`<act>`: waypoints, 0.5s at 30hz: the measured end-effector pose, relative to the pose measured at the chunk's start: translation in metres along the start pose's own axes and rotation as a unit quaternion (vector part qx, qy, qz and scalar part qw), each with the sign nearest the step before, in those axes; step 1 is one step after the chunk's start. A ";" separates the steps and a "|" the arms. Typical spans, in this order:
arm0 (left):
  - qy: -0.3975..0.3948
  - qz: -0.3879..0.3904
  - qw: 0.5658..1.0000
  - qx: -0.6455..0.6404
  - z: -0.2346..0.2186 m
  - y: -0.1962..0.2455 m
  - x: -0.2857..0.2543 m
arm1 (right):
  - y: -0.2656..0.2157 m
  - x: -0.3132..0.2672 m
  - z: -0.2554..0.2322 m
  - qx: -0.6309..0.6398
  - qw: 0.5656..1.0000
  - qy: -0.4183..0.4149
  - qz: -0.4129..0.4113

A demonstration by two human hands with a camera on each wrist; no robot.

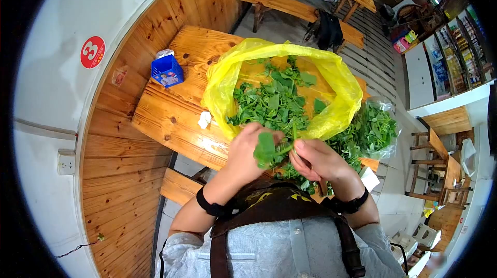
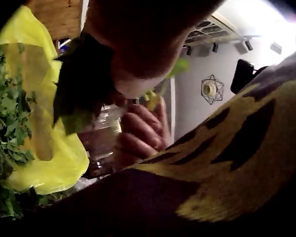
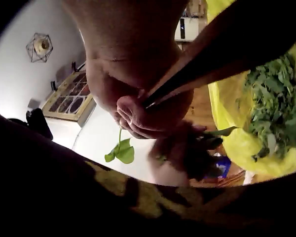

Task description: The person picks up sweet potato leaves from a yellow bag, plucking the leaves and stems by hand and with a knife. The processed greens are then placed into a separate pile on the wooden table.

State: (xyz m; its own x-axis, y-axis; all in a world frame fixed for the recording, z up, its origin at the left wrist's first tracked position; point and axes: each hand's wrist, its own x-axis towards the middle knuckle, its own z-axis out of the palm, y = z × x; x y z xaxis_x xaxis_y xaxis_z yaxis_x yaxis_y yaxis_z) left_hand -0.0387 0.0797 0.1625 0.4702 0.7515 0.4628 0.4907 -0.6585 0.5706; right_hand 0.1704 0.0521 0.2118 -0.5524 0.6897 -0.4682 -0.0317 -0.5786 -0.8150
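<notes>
In the head view, my left hand (image 1: 244, 152) holds a sprig of leafy greens, whose broad leaf (image 1: 264, 149) stands out over the fingers. Close by on the right, my right hand (image 1: 322, 160) pinches a thin green stem (image 1: 295, 131) between thumb and fingers. A small bright leaf (image 3: 122, 152) hangs from the right hand's fingers in the right wrist view. Both hands are at the near rim of a yellow plastic bag (image 1: 220, 89), spread open with a heap of loose green leaves (image 1: 272, 103) inside. The left palm is hidden.
More leafy greens (image 1: 380, 128) lie in a clear bag to the right, spilling towards the body. On the wooden table (image 1: 171, 117) are a blue box (image 1: 167, 71) and a crumpled white tissue (image 1: 205, 119). A wood-panelled wall (image 1: 124, 174) stands left; a bench (image 1: 178, 187) is below.
</notes>
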 end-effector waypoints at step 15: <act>0.130 0.123 0.983 0.036 -0.017 0.020 0.006 | 0.003 0.001 0.003 -0.030 0.978 0.168 -0.118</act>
State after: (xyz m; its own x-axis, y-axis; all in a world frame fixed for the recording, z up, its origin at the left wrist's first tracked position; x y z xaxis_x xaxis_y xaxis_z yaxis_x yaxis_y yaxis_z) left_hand -0.0383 0.0718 0.1886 0.3827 0.5490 0.7430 0.4411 -0.8153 0.3752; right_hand 0.1676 0.0497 0.2095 -0.2307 0.9108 -0.3425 -0.0714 -0.3669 -0.9275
